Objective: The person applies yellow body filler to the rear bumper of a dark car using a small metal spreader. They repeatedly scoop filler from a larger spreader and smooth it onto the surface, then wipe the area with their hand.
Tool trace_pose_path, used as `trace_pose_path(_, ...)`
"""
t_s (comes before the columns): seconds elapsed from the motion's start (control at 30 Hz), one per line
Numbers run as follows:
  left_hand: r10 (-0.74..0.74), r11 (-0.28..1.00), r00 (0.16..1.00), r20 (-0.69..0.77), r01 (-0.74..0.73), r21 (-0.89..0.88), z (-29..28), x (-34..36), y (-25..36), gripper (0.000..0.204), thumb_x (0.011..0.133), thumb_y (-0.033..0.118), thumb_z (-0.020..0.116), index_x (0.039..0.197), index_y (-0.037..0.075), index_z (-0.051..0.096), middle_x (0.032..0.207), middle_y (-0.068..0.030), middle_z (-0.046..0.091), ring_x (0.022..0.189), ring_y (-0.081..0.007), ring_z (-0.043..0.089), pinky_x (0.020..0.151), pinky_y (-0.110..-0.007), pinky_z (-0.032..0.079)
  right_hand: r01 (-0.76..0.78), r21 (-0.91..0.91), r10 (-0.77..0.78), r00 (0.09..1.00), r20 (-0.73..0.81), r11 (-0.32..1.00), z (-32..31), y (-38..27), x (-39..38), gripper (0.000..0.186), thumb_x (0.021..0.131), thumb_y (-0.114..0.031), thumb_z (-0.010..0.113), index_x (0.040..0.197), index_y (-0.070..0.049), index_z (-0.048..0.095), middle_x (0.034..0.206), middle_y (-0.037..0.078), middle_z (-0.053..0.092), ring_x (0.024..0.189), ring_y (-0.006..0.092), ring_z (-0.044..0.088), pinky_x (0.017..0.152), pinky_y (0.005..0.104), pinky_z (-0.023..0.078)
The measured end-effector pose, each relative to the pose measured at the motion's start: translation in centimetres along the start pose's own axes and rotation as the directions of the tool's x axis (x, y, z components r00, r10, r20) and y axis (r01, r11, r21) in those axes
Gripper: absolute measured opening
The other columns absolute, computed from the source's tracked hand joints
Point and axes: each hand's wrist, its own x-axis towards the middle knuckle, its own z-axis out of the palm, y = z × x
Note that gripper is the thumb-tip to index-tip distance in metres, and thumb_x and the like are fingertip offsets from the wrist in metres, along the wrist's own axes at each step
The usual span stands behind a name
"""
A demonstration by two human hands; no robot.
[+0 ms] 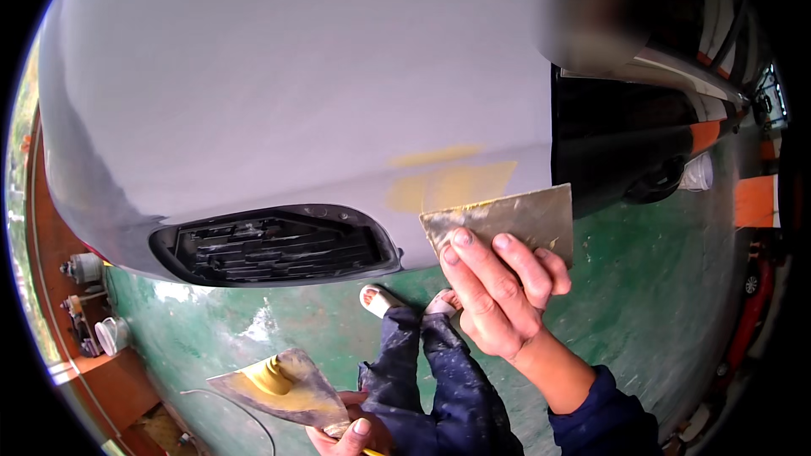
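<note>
A green floor (634,287) spreads below and to the right of the grille (279,245), which is set near the lower edge of a grey panel (296,76) that rises above it. Dark, spotted trousers (401,363) show below and right of the grille, with pale slippers (386,300) at their ends. A white bucket (111,335) is left of the grille and lower. A yellow patch (456,179) marks the panel right of the grille. Below the grille, the scraper (312,393) is clamped by its handle in the left grip (348,441). Right of the grille, the right grip (503,300) is clamped on the sheet (532,218), fingers against its near face, thumb hidden; I cannot tell whether the sheet touches the panel. Yellow paste (269,377) sits on the scraper's blade.
</note>
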Motion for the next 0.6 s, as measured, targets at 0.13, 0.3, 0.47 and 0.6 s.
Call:
trace_pose_path(0.13, -0.004, 1.000, 0.976, -0.218, 0.008, 0.017, 4.0, 1.3, 4.8, 0.027, 0.099, 0.025, 0.055, 0.080, 0.005, 0.055, 0.051, -0.0035, 0.041, 0.041, -0.0156, 0.039, 0.039, -0.031, 0.035, 0.055, 0.003, -0.055, 0.998, -0.040, 0.998, -0.1, 0.3, -0.2, 0.014, 0.087, -0.020, 0.070, 0.098, -0.014, 0.076, 0.107, -0.002, 0.074, 0.109, 0.0186, 0.057, 0.103, 0.0363, 0.031)
trace_pose_path(0.3, -0.003, 1.000, 0.973, -0.231, 0.003, 0.000, 3.2, 0.6, 3.0, 0.034, 0.099, 0.023, 0.056, 0.069, 0.009, 0.048, 0.051, -0.0031, 0.040, 0.041, -0.0156, 0.039, 0.038, -0.031, 0.034, 0.121, -0.019, -0.122, 0.982, -0.146, 0.992, 0.2, 2.2, 1.9, 0.015, 0.085, -0.010, 0.070, 0.099, -0.007, 0.075, 0.106, 0.006, 0.074, 0.111, 0.0241, 0.057, 0.092, 0.0366, 0.038)
trace_pose_path(0.47, 0.089, 0.996, 0.990, -0.107, -0.088, 0.015, 3.4, 0.5, 3.3, 0.038, 0.099, 0.023, 0.055, 0.066, 0.010, 0.044, 0.051, -0.0042, 0.041, 0.040, -0.0162, 0.040, 0.038, -0.031, 0.034, 0.101, -0.024, -0.104, 0.982, -0.155, 0.995, 1.5, 2.4, 2.4, 0.017, 0.084, -0.010, 0.071, 0.101, -0.008, 0.076, 0.108, 0.004, 0.074, 0.112, 0.0218, 0.057, 0.095, 0.0348, 0.037)
trace_pose_path(0.6, 0.084, 0.996, 0.986, -0.144, -0.085, -0.005, 3.4, 0.7, 3.1, 0.040, 0.100, 0.023, 0.055, 0.063, 0.010, 0.043, 0.049, -0.0051, 0.041, 0.039, -0.0173, 0.040, 0.037, -0.032, 0.034, 0.088, -0.004, -0.088, 0.993, -0.076, 0.996, 0.6, 1.4, 0.5, 0.017, 0.086, -0.013, 0.069, 0.101, -0.010, 0.076, 0.107, 0.002, 0.074, 0.113, 0.0209, 0.056, 0.100, 0.0357, 0.033)
